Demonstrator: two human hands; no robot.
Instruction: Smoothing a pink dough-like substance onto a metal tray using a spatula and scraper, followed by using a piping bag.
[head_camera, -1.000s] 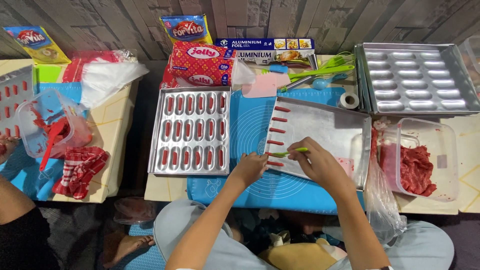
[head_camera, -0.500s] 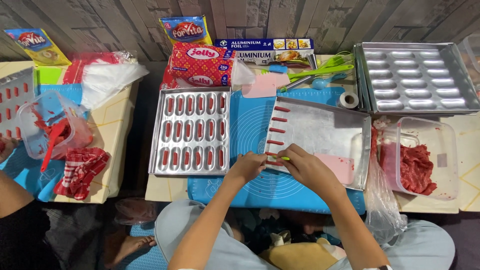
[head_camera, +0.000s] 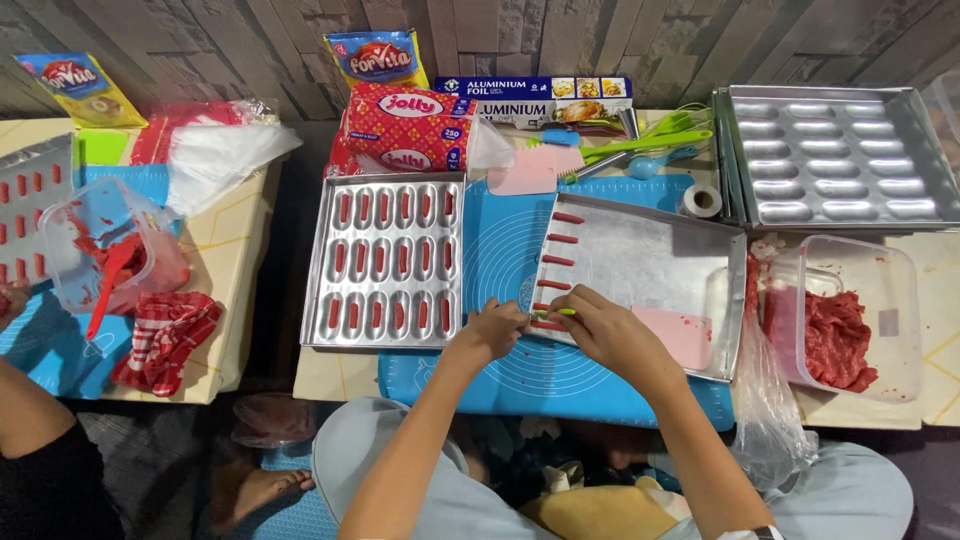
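Beside filled mould tray (head_camera: 385, 262), flat tray (head_camera: 650, 265).

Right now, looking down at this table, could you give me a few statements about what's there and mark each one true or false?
1. Both hands, left hand and right hand, meet at the near edge of the flat metal tray. True.
2. The right hand holds a thin green stick. True.
3. The moulded tray left of the flat one has empty pockets. False: its pockets hold red pieces.
4. The clear tub at the right holds green leaves. False: it holds red minced meat.
5. A row of red sticks lies along the flat tray's left edge. True.
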